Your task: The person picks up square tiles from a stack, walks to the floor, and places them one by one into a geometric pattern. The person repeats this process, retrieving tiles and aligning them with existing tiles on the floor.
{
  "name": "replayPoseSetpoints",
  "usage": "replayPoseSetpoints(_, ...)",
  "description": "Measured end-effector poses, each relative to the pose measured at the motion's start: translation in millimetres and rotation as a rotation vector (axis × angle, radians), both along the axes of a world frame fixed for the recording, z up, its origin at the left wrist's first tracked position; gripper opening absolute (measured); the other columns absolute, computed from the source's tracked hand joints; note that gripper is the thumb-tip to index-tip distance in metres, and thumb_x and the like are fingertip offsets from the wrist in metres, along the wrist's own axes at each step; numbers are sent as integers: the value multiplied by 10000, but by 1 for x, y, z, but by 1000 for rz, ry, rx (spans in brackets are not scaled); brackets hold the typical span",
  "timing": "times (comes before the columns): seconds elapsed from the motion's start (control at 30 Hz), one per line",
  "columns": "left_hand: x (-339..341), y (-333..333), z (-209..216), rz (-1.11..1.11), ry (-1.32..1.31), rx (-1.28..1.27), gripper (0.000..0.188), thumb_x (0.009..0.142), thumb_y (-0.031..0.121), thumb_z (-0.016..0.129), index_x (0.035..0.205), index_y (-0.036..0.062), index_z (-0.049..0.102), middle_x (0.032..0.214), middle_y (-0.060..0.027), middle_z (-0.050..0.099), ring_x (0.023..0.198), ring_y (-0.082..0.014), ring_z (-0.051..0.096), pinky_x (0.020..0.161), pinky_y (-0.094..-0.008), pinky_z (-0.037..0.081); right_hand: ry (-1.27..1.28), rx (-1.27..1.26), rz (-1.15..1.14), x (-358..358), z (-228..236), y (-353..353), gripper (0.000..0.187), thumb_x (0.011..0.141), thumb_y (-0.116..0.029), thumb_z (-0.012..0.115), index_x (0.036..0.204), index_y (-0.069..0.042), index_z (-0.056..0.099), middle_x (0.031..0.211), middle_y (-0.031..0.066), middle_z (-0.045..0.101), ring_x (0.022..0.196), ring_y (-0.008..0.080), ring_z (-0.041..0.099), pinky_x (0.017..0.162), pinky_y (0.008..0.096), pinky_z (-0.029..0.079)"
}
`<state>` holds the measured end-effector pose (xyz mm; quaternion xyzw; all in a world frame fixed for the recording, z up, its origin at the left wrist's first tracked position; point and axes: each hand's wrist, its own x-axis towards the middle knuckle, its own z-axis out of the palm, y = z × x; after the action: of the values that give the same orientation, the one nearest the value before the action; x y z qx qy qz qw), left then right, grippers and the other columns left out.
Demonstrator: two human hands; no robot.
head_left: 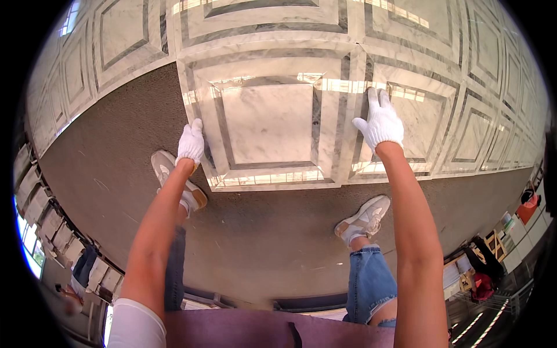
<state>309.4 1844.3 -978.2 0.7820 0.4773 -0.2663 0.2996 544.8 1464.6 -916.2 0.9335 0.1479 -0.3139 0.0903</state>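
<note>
A large marble floor tile point(267, 122), white with grey inlaid frames, lies in front of me at the edge of the laid tiles. White knit gloves cover both hands. My left hand point(191, 142) is at the tile's left edge, its fingers bunched and curled against that side; their undersides are hidden. Resting flat near the seam with the neighbouring tile point(415, 119) on the right, my right hand point(380, 119) has its fingers stretched and the thumb apart, with nothing held.
Grey rough floor point(98, 168) borders the tiles on the left and near side. My left shoe point(188, 191) and right shoe point(365, 217) stand on it. Stacked slabs point(58, 232) line the far left; a red bag point(481, 285) and wooden crate point(496, 246) are at right.
</note>
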Motion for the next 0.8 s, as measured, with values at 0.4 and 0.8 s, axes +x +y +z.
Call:
replayPoseSetpoints(0.4,0,8,-8,-27,74,-25,655,974,509,323,1222,-70,504,1229,-300,543,1188,-431,484,987,-424,374,0,-32,4,1,-5,1,759,780,-417,710,1397,-129,375,1433,133,385,1216,276,503,852,386,529)
replayPoseSetpoints(0.8,6,12,-7,-77,245,25,689,972,526,294,1256,-75,476,1237,-315,537,1209,-424,486,1006,-431,380,71,62,11,0,-10,1,739,819,-378,667,1424,-120,330,1468,181,314,1269,342,446,883,414,523)
